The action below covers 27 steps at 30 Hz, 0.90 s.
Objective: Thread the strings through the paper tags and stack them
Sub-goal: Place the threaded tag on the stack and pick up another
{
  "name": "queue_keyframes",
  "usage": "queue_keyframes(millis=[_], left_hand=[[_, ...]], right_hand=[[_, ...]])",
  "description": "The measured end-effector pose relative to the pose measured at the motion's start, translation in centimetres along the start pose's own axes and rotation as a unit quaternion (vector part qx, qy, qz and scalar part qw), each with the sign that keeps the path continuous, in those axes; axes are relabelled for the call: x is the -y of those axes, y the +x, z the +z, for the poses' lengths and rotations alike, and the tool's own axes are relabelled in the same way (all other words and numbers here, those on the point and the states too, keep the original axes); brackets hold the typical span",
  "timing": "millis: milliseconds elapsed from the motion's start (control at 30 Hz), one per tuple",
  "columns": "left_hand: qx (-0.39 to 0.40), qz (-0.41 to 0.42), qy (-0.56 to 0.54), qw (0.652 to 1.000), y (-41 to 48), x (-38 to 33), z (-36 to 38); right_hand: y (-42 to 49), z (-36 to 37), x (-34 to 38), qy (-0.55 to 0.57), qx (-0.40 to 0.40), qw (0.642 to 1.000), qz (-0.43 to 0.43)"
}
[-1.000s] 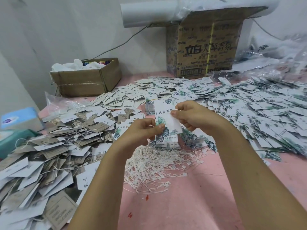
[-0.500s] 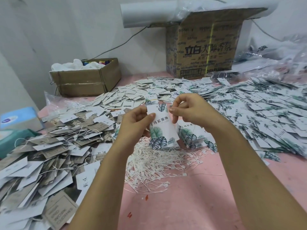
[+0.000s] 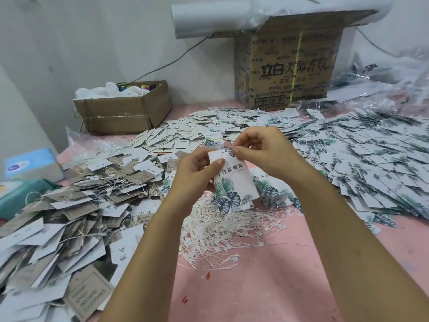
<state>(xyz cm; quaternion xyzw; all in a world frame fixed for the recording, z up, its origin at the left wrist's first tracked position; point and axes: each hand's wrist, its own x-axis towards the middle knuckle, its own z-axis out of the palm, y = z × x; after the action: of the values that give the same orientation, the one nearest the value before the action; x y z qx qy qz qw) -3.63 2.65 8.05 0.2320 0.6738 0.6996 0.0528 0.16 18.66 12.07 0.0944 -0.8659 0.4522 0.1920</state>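
Note:
A white paper tag (image 3: pixel 234 182) with green leaf print and dark lettering hangs upright in the air over the table. My left hand (image 3: pixel 197 170) grips its left edge, thumb across the front. My right hand (image 3: pixel 260 152) pinches at the tag's top corner, near the hole; a string there is too thin to make out. Below them lies a loose heap of white strings (image 3: pixel 222 224) on the pink table (image 3: pixel 267 275).
Threaded grey and white tags (image 3: pixel 69 210) pile up on the left. Leaf-print tags (image 3: pixel 371 163) cover the right and a small stack (image 3: pixel 276 194) sits behind the held tag. Two cardboard boxes (image 3: pixel 125 110), (image 3: pixel 285 68) stand at the back, and a blue tissue box (image 3: pixel 27 166) at far left.
Both hands have lifted the tag up and away from me. My right hand moved from the tag's upper right edge to its top corner; my left hand slid higher on the left edge.

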Motion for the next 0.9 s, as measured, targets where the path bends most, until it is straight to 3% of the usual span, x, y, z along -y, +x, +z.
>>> queue_keyframes(millis=[900], left_hand=[[0.024, 0.045, 0.092, 0.994, -0.20, -0.62, 0.38]], right_hand=[[0.04, 0.91, 0.32, -0.073, -0.018, 0.997, 0.000]])
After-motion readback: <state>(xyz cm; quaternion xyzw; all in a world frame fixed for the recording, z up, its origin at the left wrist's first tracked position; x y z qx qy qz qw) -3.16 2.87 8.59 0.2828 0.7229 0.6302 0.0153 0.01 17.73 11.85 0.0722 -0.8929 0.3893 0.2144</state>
